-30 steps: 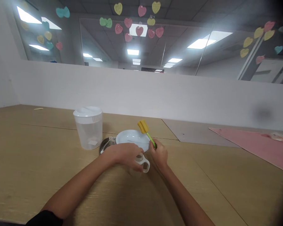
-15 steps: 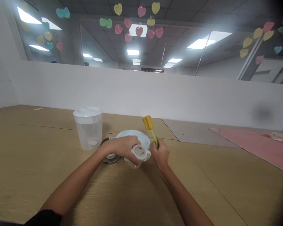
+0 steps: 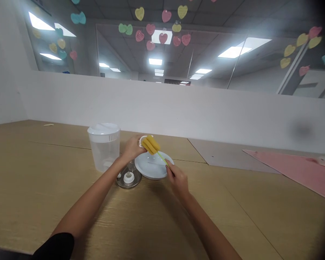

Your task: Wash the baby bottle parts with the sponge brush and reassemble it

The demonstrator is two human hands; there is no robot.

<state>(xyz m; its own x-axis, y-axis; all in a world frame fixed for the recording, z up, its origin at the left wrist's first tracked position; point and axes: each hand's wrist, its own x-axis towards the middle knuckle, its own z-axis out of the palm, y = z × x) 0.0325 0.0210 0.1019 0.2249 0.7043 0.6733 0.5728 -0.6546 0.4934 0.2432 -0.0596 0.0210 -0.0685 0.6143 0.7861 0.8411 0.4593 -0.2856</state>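
My left hand [image 3: 132, 148] is closed around a baby bottle [image 3: 141, 141], held up above the far left side of a white bowl [image 3: 151, 172]. Only a bit of the bottle's white rim shows; the rest is hidden. In my right hand [image 3: 178, 177], the fingers wrap the green handle of a bottle brush [image 3: 151, 145]. Its yellow sponge head overlaps the bottle's rim; whether they touch I cannot tell. Left of the bowl lies a round metal tray [image 3: 137, 180] bearing a white bottle collar with a teat [image 3: 128, 177] and a clear piece partly behind my left wrist.
A translucent bucket with a white lid [image 3: 104, 144] stands behind my left forearm. Grey [image 3: 227, 153] and pink sheets [image 3: 292, 168] lie on the wooden table [image 3: 233, 202] to the right. A white wall with a window above it [image 3: 165, 104] bounds the far edge.
My left hand has lifted the bottle away and to the left, uncovering the bowl and tray. The brush has swung down and left, bringing its sponge head to the bottle's rim.
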